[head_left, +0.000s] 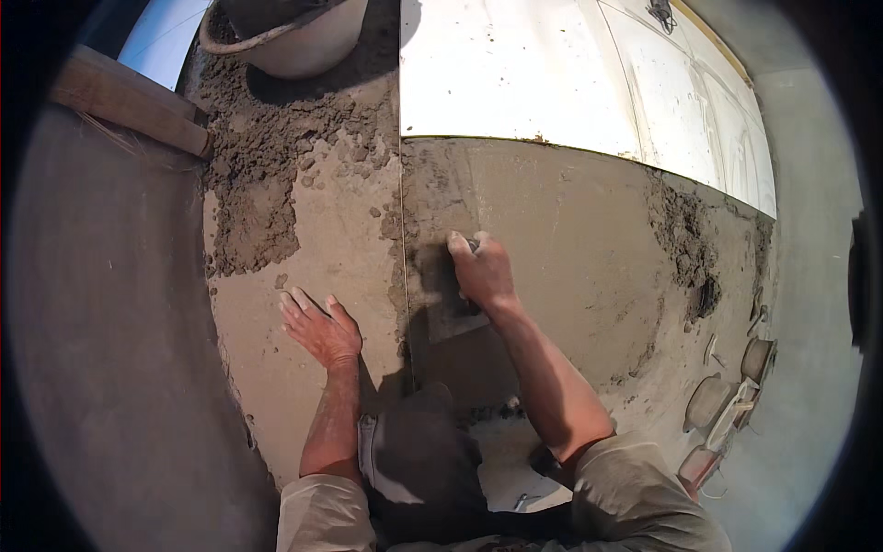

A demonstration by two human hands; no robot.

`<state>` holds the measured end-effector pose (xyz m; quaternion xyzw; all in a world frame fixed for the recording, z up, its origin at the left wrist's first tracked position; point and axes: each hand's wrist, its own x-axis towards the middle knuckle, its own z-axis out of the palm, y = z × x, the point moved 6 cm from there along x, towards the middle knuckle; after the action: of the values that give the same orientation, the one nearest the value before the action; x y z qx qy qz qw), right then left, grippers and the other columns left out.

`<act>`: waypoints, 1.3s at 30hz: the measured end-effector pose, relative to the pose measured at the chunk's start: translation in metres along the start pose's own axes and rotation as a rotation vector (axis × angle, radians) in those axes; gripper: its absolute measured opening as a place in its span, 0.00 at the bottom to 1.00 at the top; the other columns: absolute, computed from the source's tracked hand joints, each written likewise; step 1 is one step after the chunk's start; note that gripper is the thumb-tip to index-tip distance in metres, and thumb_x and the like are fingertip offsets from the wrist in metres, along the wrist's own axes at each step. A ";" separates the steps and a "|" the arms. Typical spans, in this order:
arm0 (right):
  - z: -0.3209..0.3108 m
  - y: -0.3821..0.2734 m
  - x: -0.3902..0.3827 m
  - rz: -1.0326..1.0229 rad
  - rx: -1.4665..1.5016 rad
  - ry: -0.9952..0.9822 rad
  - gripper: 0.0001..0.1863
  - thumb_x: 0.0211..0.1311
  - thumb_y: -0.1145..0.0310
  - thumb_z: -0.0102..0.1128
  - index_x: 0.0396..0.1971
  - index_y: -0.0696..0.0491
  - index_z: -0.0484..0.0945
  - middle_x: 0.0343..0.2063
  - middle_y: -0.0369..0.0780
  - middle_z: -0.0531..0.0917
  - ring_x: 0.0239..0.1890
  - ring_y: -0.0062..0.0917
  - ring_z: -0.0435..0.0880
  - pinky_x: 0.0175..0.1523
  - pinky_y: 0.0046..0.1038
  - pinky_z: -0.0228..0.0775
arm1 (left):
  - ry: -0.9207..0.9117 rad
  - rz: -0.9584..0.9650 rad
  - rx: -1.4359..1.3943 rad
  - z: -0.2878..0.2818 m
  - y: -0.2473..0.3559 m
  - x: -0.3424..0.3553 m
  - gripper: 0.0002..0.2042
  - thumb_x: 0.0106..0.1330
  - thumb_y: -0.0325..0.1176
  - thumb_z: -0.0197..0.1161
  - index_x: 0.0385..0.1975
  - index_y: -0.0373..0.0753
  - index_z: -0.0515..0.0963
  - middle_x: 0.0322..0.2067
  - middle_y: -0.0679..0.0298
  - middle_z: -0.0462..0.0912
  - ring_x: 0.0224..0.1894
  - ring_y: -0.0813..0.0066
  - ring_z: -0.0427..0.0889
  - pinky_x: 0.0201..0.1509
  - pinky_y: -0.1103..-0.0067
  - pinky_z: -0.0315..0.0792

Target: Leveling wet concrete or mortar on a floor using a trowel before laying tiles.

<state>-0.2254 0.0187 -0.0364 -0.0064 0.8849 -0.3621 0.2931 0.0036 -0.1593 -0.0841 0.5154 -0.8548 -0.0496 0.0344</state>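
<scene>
My right hand [483, 269] is closed around the handle of a flat rectangular plastering trowel [449, 317]. Its blade lies on the smoothed grey mortar bed [570, 248], just right of a thin straight line running away from me. To the left, my left hand [322, 329] rests palm down with fingers stretched on the pale floor [345, 225], holding nothing. Loose crumbly mortar [253, 207] lies beyond that hand. The handle is mostly hidden by my right fist.
Large white tiles [515, 74] border the mortar bed at the far side. A mortar-caked tub [308, 46] stands at the far left, near a wooden beam [133, 101]. More loose mortar [685, 235] lies at right. Containers [710, 402] and small tools sit by the right wall [809, 276].
</scene>
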 end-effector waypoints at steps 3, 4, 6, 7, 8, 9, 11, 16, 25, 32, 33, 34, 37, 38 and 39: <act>0.003 -0.007 -0.005 0.035 -0.013 -0.048 0.26 0.60 0.52 0.51 0.31 0.66 0.75 0.30 0.59 0.80 0.39 0.52 0.80 0.45 0.41 0.71 | -0.006 -0.003 -0.016 -0.002 0.002 0.000 0.32 0.68 0.45 0.44 0.67 0.33 0.49 0.68 0.47 0.47 0.71 0.48 0.44 0.71 0.52 0.37; 0.002 -0.009 -0.007 0.032 -0.013 -0.048 0.26 0.60 0.52 0.51 0.31 0.66 0.75 0.30 0.59 0.80 0.39 0.52 0.80 0.45 0.41 0.71 | -0.004 -0.004 -0.016 -0.003 0.001 0.000 0.32 0.68 0.45 0.44 0.67 0.33 0.49 0.68 0.47 0.47 0.71 0.48 0.44 0.71 0.52 0.37; 0.005 -0.013 -0.015 -0.008 -0.081 -0.137 0.24 0.61 0.52 0.52 0.33 0.64 0.76 0.31 0.58 0.80 0.37 0.50 0.81 0.44 0.40 0.71 | 0.010 -0.003 -0.021 -0.003 0.000 0.001 0.31 0.69 0.46 0.43 0.67 0.33 0.51 0.68 0.47 0.48 0.71 0.50 0.45 0.70 0.52 0.38; 0.001 -0.023 -0.027 -0.011 -0.081 -0.143 0.24 0.61 0.52 0.52 0.33 0.64 0.76 0.31 0.58 0.80 0.37 0.50 0.81 0.44 0.40 0.71 | 0.012 -0.008 -0.017 -0.002 -0.004 0.001 0.31 0.69 0.46 0.43 0.67 0.33 0.51 0.68 0.47 0.48 0.71 0.50 0.45 0.70 0.52 0.38; -0.004 -0.033 -0.043 -0.026 -0.021 -0.185 0.23 0.61 0.52 0.53 0.34 0.62 0.76 0.30 0.56 0.81 0.36 0.49 0.81 0.43 0.40 0.71 | 0.009 -0.011 -0.004 -0.002 -0.008 0.001 0.31 0.69 0.46 0.43 0.67 0.32 0.51 0.68 0.47 0.48 0.71 0.50 0.44 0.70 0.53 0.38; -0.014 -0.038 -0.050 -0.038 0.030 -0.215 0.22 0.61 0.52 0.54 0.36 0.61 0.76 0.30 0.55 0.81 0.35 0.47 0.82 0.42 0.40 0.71 | 0.001 -0.012 -0.006 0.001 -0.006 -0.001 0.31 0.69 0.46 0.43 0.67 0.32 0.51 0.68 0.47 0.48 0.71 0.50 0.44 0.70 0.53 0.38; -0.036 -0.019 -0.042 -0.077 -0.092 -0.146 0.21 0.61 0.52 0.55 0.36 0.59 0.76 0.29 0.54 0.81 0.34 0.45 0.82 0.42 0.39 0.71 | 0.001 -0.013 -0.012 0.002 -0.003 -0.001 0.31 0.69 0.46 0.43 0.67 0.32 0.51 0.68 0.47 0.48 0.71 0.50 0.44 0.71 0.53 0.38; -0.111 -0.012 0.006 -0.178 -0.417 -0.114 0.21 0.59 0.52 0.58 0.35 0.57 0.75 0.28 0.49 0.80 0.32 0.40 0.79 0.40 0.37 0.70 | -0.018 -0.027 0.012 0.001 -0.004 0.002 0.31 0.69 0.45 0.43 0.67 0.32 0.50 0.68 0.47 0.48 0.71 0.50 0.44 0.71 0.53 0.37; -0.097 -0.051 0.076 -0.457 -0.778 -0.298 0.22 0.55 0.50 0.56 0.33 0.57 0.76 0.26 0.50 0.80 0.32 0.43 0.80 0.41 0.40 0.70 | -0.021 -0.025 -0.022 0.002 -0.006 -0.001 0.32 0.69 0.44 0.44 0.67 0.32 0.49 0.68 0.47 0.48 0.71 0.49 0.45 0.71 0.53 0.36; -0.084 -0.049 0.076 -0.452 -0.919 -0.454 0.24 0.58 0.48 0.50 0.37 0.57 0.76 0.26 0.51 0.81 0.34 0.43 0.81 0.42 0.41 0.72 | -0.037 -0.034 -0.015 -0.001 -0.003 0.001 0.32 0.68 0.45 0.44 0.67 0.32 0.49 0.68 0.46 0.48 0.70 0.48 0.45 0.71 0.53 0.37; -0.080 -0.047 0.066 -0.462 -0.910 -0.490 0.24 0.59 0.48 0.49 0.39 0.56 0.76 0.25 0.52 0.80 0.33 0.43 0.81 0.42 0.42 0.72 | -0.048 -0.042 -0.004 -0.001 -0.004 0.003 0.32 0.68 0.46 0.44 0.67 0.32 0.49 0.68 0.46 0.47 0.70 0.48 0.45 0.71 0.53 0.37; -0.078 -0.041 0.058 -0.463 -0.913 -0.488 0.24 0.59 0.48 0.49 0.39 0.56 0.76 0.25 0.52 0.80 0.33 0.43 0.81 0.42 0.42 0.72 | -0.047 -0.043 -0.008 0.001 -0.005 0.002 0.32 0.68 0.46 0.44 0.67 0.32 0.49 0.68 0.46 0.47 0.70 0.48 0.45 0.71 0.53 0.37; -0.067 -0.014 0.030 -0.541 -0.989 -0.527 0.24 0.61 0.48 0.47 0.40 0.55 0.74 0.23 0.51 0.80 0.32 0.43 0.81 0.41 0.43 0.74 | -0.015 -0.029 -0.006 0.001 -0.005 0.000 0.32 0.68 0.45 0.45 0.67 0.32 0.48 0.68 0.46 0.47 0.70 0.48 0.45 0.71 0.52 0.37; -0.064 -0.005 0.019 -0.579 -1.060 -0.569 0.24 0.61 0.47 0.47 0.40 0.55 0.73 0.22 0.51 0.80 0.30 0.43 0.81 0.40 0.44 0.74 | -0.012 -0.025 -0.013 0.003 -0.004 0.000 0.32 0.68 0.45 0.45 0.67 0.32 0.48 0.68 0.46 0.47 0.70 0.48 0.45 0.71 0.52 0.38; -0.061 0.002 0.007 -0.619 -1.126 -0.614 0.24 0.62 0.47 0.47 0.39 0.55 0.73 0.22 0.50 0.80 0.28 0.44 0.81 0.39 0.45 0.74 | -0.007 -0.022 -0.014 0.001 -0.005 0.000 0.32 0.68 0.44 0.45 0.67 0.32 0.48 0.68 0.46 0.47 0.70 0.47 0.45 0.70 0.52 0.38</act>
<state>-0.2625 0.0572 -0.0067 -0.5094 0.7726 0.1015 0.3650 0.0082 -0.1619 -0.0857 0.5243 -0.8489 -0.0576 0.0344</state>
